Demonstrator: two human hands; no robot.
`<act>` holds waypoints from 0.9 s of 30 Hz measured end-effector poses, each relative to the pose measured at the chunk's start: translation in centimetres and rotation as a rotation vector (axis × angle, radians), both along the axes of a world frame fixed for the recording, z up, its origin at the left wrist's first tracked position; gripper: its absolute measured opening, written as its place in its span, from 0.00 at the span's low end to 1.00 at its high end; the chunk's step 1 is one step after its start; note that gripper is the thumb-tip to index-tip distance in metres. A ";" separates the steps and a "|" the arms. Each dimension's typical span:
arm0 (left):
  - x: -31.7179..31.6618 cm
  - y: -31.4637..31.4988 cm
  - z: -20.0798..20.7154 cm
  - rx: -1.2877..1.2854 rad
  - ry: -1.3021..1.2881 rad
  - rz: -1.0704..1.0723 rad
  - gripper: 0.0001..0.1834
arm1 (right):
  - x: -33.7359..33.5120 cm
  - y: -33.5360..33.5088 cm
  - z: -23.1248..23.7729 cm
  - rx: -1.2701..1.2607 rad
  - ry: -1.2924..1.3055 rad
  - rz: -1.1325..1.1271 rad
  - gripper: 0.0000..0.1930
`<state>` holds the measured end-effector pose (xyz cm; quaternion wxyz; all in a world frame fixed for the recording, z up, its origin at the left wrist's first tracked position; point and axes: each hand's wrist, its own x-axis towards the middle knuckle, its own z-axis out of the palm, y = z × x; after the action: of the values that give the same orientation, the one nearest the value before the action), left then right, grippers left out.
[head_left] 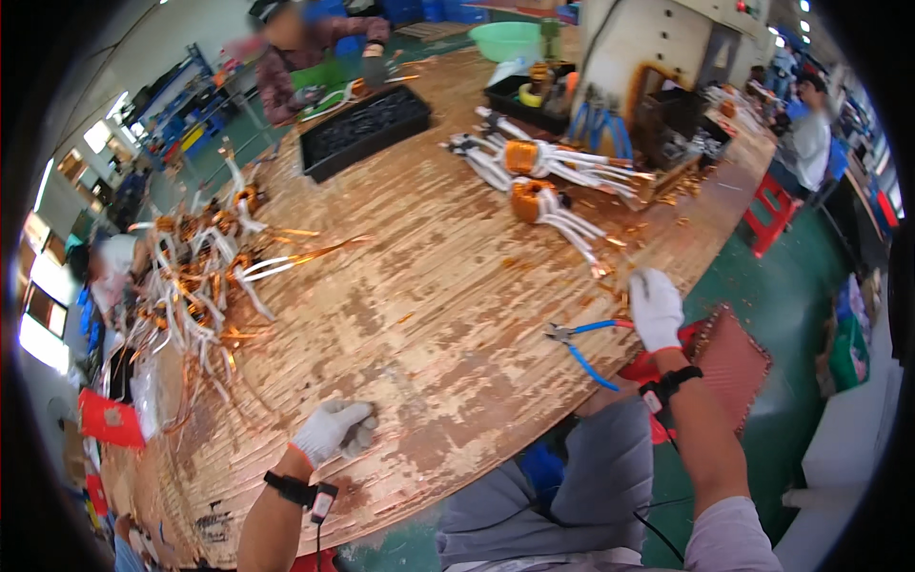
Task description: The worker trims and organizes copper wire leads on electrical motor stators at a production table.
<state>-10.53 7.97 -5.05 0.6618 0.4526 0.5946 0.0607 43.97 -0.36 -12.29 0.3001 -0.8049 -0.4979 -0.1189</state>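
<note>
My left hand [335, 431], in a white knit glove, rests low over the near part of the wooden table, its fingers curled in and nothing visible in them. At the table's right edge my gloved right hand [656, 311] has its fingers drawn together beside copper scraps; whether they pinch anything is hidden. Cutting pliers [563, 333] with blue and red handles lie just left of that hand. Farther up are copper-wound coils [534, 200] with white-sleeved leads, their bare copper ends pointing right.
A tangled pile of coils [205, 276] covers the left side. Behind stand a black tray [365, 132] of dark parts, a black bin [524, 100], a green bowl [505, 41] and a machine [648, 48]. A co-worker [315, 57] sits across the table. A red stool [770, 214] stands right.
</note>
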 end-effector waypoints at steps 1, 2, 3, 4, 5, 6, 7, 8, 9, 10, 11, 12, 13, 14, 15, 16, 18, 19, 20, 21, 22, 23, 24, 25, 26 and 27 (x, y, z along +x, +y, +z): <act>0.5 -0.1 0.0 0.024 0.025 0.023 0.15 | 0.0 -0.1 -0.2 -0.012 -0.041 -0.034 0.12; 0.1 -0.2 -0.1 0.017 0.004 0.080 0.13 | -0.6 0.2 0.3 -0.079 -0.062 -0.028 0.13; -0.2 -0.1 -0.1 0.012 -0.022 0.086 0.12 | -0.6 0.5 0.3 -0.081 -0.072 -0.023 0.13; -0.6 -0.4 -0.1 0.045 -0.009 0.144 0.11 | -1.4 1.0 0.7 -0.145 -0.069 -0.014 0.12; -1.2 -0.4 0.0 0.048 0.026 0.137 0.12 | -1.7 1.5 0.4 -0.100 -0.038 -0.012 0.12; -1.6 -0.3 0.1 0.065 0.034 0.107 0.14 | -1.9 1.7 0.4 -0.108 -0.010 -0.014 0.12; -2.4 -0.1 -0.6 0.046 0.038 0.135 0.16 | -2.0 2.0 0.1 -0.035 0.017 0.006 0.12; -3.1 0.2 -1.3 0.030 0.043 0.141 0.17 | -2.0 2.3 -0.1 0.043 0.047 0.043 0.12; -2.9 0.3 -1.7 0.019 0.025 0.154 0.17 | -1.7 2.1 -0.3 0.060 0.041 0.049 0.11; -2.6 0.5 -2.1 0.009 0.010 0.173 0.17 | -1.2 1.9 -0.3 0.079 0.038 0.060 0.10; -2.3 0.7 -2.4 0.008 0.002 0.156 0.17 | -0.8 1.6 -0.2 0.079 0.017 0.047 0.09; -1.9 0.7 -2.6 0.007 0.003 0.170 0.17 | -0.6 1.3 -0.2 0.079 0.010 0.040 0.09; -1.6 0.7 -2.6 0.006 0.005 0.187 0.18 | -0.6 1.1 -0.1 0.073 0.008 0.035 0.09; -1.5 0.7 -2.4 0.008 0.001 0.184 0.18 | -0.7 1.1 -0.1 0.068 0.007 0.033 0.09; -1.5 0.6 -2.1 0.016 0.024 0.161 0.18 | -0.7 1.0 -0.2 0.067 -0.001 0.034 0.08; -1.4 0.5 -1.9 0.024 0.047 0.138 0.18 | -0.6 1.0 -0.3 0.068 -0.004 0.033 0.08; -1.7 0.4 -2.1 0.015 0.034 0.145 0.18 | -0.7 1.1 -0.4 0.059 0.007 0.034 0.09; -1.8 0.4 -2.2 0.005 0.023 0.153 0.18 | -0.8 1.1 -0.4 0.064 0.009 0.034 0.09; -1.9 0.4 -2.2 0.005 0.021 0.154 0.18 | -0.8 1.2 -0.5 0.064 0.007 0.035 0.09; -1.9 0.3 -2.2 0.018 0.026 0.141 0.18 | -0.9 1.2 -0.4 0.058 0.004 0.033 0.09; -2.0 0.3 -2.2 0.031 0.031 0.128 0.18 | -0.9 1.2 -0.4 0.052 0.002 0.030 0.09; -2.0 0.3 -2.2 0.031 0.029 0.128 0.18 | -0.9 1.2 -0.4 0.051 0.001 0.030 0.09; -2.0 0.3 -2.2 0.038 0.035 0.116 0.18 | -0.9 1.2 -0.4 0.049 -0.004 0.029 0.09; -2.0 0.2 -2.2 0.044 0.042 0.103 0.18 | -0.9 1.2 -0.5 0.047 -0.008 0.028 0.09; -2.1 0.3 -2.3 0.044 0.042 0.103 0.18 | -0.9 1.2 -0.5 0.047 -0.009 0.028 0.09; -2.3 0.3 -2.5 0.039 0.020 0.111 0.18 | -0.9 1.3 -0.6 0.039 -0.013 0.023 0.09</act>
<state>-12.80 8.23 -7.56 0.6426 0.4324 0.6239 0.1041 43.12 0.95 -12.88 0.3136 -0.7925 -0.5065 -0.1303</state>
